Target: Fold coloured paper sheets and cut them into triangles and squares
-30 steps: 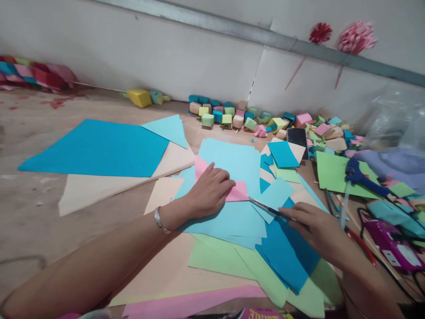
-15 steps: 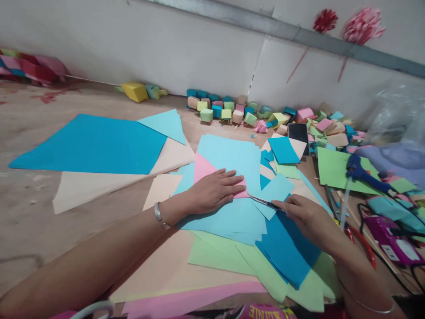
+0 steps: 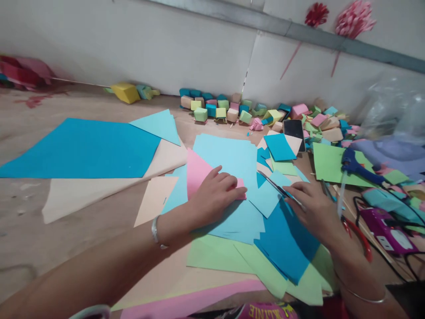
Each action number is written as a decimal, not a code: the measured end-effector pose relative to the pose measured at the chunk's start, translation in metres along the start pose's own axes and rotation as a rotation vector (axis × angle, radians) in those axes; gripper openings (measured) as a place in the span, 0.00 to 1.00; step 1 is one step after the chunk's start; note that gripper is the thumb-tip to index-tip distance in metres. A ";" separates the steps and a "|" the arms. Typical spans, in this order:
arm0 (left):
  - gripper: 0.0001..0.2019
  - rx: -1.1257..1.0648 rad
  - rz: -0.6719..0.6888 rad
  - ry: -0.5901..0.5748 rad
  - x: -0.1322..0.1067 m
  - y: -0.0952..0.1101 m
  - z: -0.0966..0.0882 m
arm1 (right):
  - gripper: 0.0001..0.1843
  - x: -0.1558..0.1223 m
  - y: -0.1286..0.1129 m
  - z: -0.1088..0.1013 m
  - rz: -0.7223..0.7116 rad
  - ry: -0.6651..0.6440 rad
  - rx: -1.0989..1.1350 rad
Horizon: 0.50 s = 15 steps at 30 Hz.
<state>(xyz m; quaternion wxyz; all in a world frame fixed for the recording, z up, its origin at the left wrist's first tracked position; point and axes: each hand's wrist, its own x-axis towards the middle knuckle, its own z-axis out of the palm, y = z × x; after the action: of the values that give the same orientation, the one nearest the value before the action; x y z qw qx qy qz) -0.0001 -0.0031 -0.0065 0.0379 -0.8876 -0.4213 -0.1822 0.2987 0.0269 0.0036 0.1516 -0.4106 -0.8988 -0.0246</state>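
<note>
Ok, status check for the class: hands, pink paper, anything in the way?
Left hand on pink paper, covering its middle. Right hand holding slim metal tool, tip off the pink. Pink paper atop light blue sheets; only left hand seen over it.

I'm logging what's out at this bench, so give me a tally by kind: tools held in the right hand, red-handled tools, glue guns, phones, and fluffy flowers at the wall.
Thin metal tool in the right hand: 1
Red-handled tool: 1
Blue glue gun: 1
Phone: 1
Fluffy flowers: 2, a red flower and a pink flower
Total: 6
</note>
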 end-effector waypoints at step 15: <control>0.15 0.229 0.147 0.062 -0.016 0.045 -0.021 | 0.14 0.008 -0.059 0.030 -0.238 0.040 0.275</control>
<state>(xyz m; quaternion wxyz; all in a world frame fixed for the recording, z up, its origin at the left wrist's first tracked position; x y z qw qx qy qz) 0.0192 -0.0482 0.0115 0.1652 -0.8999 -0.3718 -0.1572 0.2428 -0.0014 -0.0178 0.2202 -0.2763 -0.9327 0.0726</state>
